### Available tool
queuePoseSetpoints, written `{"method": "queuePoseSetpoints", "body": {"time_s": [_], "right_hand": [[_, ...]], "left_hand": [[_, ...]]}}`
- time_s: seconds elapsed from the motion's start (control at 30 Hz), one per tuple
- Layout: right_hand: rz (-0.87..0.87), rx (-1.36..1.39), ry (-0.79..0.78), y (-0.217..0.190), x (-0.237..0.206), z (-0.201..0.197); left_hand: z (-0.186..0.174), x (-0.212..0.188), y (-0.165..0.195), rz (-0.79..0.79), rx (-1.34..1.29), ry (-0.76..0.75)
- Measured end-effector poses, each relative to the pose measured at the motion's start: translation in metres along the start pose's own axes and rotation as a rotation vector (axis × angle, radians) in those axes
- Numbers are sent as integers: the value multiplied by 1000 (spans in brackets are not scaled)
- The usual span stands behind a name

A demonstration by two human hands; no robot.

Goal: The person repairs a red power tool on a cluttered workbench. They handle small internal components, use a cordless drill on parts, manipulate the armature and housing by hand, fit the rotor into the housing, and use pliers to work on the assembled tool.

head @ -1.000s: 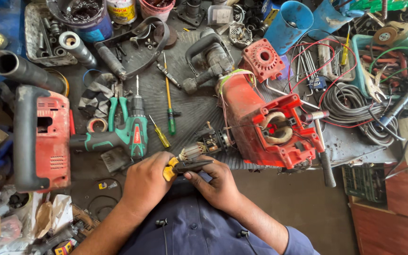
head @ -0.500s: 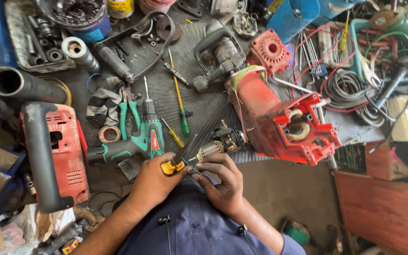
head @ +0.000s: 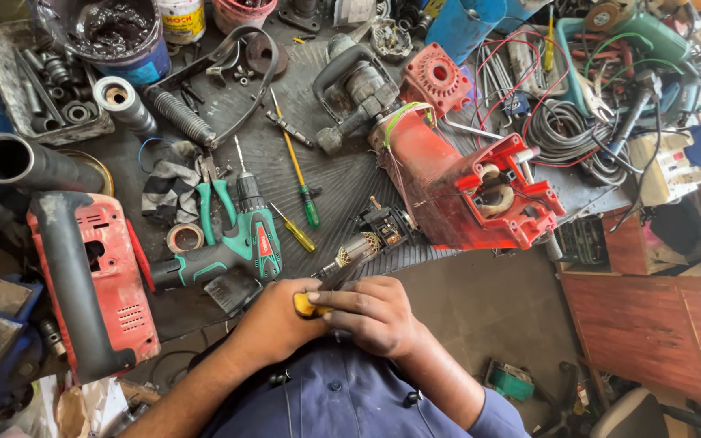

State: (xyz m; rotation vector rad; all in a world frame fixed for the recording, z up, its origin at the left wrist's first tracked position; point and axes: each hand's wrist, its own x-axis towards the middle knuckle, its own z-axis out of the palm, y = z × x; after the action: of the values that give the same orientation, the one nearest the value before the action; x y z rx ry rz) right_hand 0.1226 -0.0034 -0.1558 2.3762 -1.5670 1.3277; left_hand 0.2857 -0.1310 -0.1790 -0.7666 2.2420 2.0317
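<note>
My left hand [head: 273, 324] grips a yellow-handled screwdriver [head: 303, 306] just in front of my chest. My right hand [head: 376, 316] lies over it from the right, fingers curled across the handle and the dark shaft. The shaft points up toward a motor armature [head: 352, 250] with copper windings at the bench edge. What lies under my right palm is hidden. A big red power-tool housing [head: 464, 191] lies open just beyond the armature.
A green cordless drill [head: 245, 243] and green pliers [head: 208, 207] lie left of my hands. A red casing with a black handle [head: 95, 280] is at far left. A grease tub [head: 119, 32], cables [head: 565, 134] and other screwdrivers [head: 298, 174] crowd the bench.
My hands have drawn together, and the right fingers now cover the screwdriver handle. The view has shifted a little over the bench.
</note>
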Motion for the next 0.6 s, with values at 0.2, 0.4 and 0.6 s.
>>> {"method": "queuePoseSetpoints", "body": {"time_s": [0.2,0.4,0.6], "right_hand": [[293,103,189,-33,-1,19],[300,-31,119,-43,-18,18],[647,87,181,-36,-69,9]], "left_hand": [[11,-11,-7,73,-44,179],[23,-16,-9,58,-31,334],[-70,-27,33,285,-166,992]]}}
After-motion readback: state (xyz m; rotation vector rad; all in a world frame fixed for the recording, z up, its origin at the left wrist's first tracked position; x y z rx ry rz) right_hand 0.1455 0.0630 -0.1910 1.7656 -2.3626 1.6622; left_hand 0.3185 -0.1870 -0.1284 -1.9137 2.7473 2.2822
